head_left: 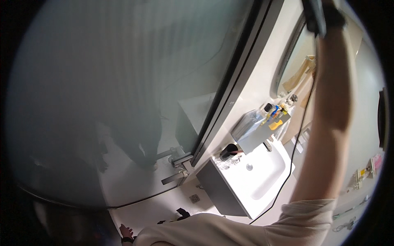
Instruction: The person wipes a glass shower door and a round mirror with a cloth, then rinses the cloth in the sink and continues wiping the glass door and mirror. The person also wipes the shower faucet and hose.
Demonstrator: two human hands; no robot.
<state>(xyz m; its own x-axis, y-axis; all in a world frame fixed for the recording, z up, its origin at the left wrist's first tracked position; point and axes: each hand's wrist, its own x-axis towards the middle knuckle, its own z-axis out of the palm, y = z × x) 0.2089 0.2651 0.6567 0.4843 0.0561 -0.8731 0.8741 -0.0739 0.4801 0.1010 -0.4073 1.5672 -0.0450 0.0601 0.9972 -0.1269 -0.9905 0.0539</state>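
My right arm is raised along the right side of the view, with a black band at its wrist. Only part of my right hand [328,3] shows at the top edge, closed around a dark handheld corded appliance [314,18]. The kind of appliance is unclear because its upper part is cut off. From its lower end a black cord [296,147] hangs past the washbasin [271,181]. Low at the left, my left hand [126,230] hangs beside my body with its fingers apart, and nothing shows in it.
A frosted glass panel [132,77] fills the left, with a metal handle [172,178] near its lower edge. Above the basin, a grey shelf [252,138] carries bottles and a yellow item [275,124]. A black cup [229,150] stands on the basin's rim. An oval mirror [297,64] hangs above.
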